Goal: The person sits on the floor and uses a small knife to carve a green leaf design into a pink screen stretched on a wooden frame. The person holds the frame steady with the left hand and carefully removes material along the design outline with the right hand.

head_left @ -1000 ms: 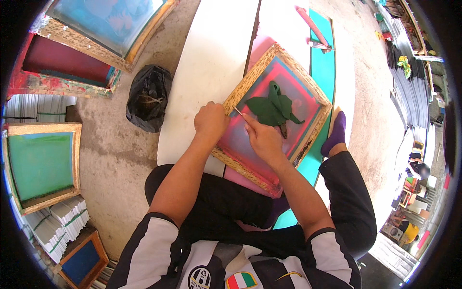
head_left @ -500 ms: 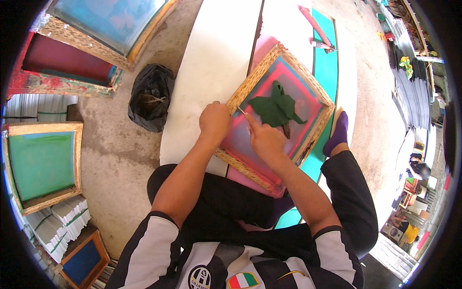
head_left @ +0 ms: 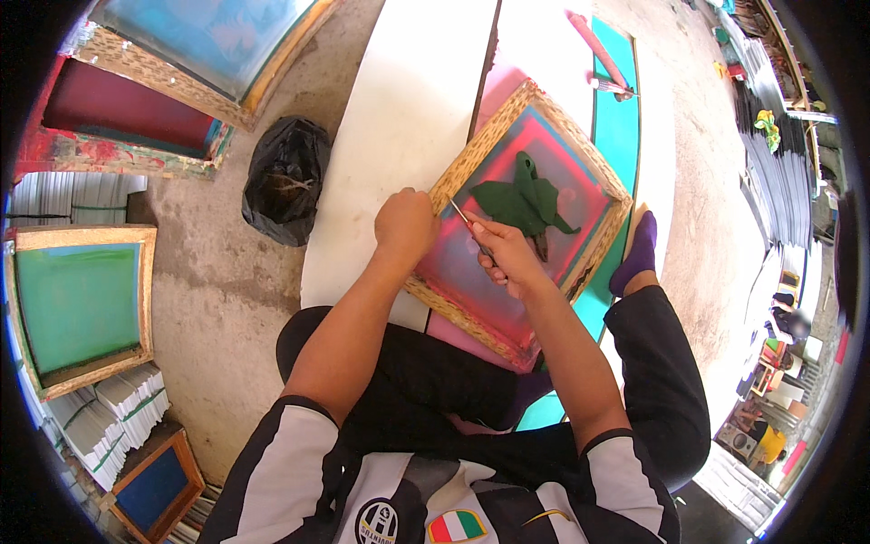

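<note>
A wooden screen-printing frame lies tilted across the boards in front of me, its mesh pinkish red around a grey middle. My left hand is closed at the frame's left edge, fingers curled and partly hidden. My right hand is over the mesh, gripping a slim screwdriver by its red and dark handle. The metal tip points up and left, close to the inner side of the left wooden bar. A crumpled dark green cloth rests on the mesh just beyond my right hand, partly covering a dark, narrow piece.
Beyond the frame lie a red-handled tool and a pale-handled tool on a green strip. A black plastic bag sits on the floor at left. More screen frames and paper stacks stand farther left.
My right hand has turned and shifted slightly right and back, so more of the screwdriver and its handle shows. My left hand stays at the frame's edge.
</note>
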### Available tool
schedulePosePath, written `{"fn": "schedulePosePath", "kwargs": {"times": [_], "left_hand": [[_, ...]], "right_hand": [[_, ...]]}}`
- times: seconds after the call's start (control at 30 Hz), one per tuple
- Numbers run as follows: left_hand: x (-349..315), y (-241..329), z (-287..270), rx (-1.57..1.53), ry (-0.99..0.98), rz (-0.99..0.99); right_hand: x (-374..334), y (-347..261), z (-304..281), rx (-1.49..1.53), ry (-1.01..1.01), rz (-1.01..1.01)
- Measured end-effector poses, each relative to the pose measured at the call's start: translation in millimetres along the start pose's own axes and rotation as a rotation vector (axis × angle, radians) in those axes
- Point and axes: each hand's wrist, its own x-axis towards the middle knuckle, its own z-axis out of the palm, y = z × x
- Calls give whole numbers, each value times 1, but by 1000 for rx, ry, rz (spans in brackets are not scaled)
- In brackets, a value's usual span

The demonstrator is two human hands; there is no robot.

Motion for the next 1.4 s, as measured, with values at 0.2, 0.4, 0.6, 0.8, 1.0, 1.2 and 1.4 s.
{"fn": "schedulePosePath", "kwargs": {"times": [0.2,0.4,0.6,0.8,1.0,1.2,1.4], "left_hand": [[0,1,3,5,22,5],[0,1,3,2,28,3],[0,2,0,14,11,20],[2,-3,11,23,113,61],[1,-3,6,-5,92,61],[3,3,-2,50,-40,11],[1,6,-2,63,-9,14]], "right_hand": [[2,26,-6,-783,350,-630],[-11,13,2,-975,373,-493],[-22,-7,11,-1198,377,-437],[-10,4,21,-917,351,-454],[-8,5,17,-1023,363,-420],[3,15,4,-708,257,-467],[12,23,-2,-291,114,-318]]}}
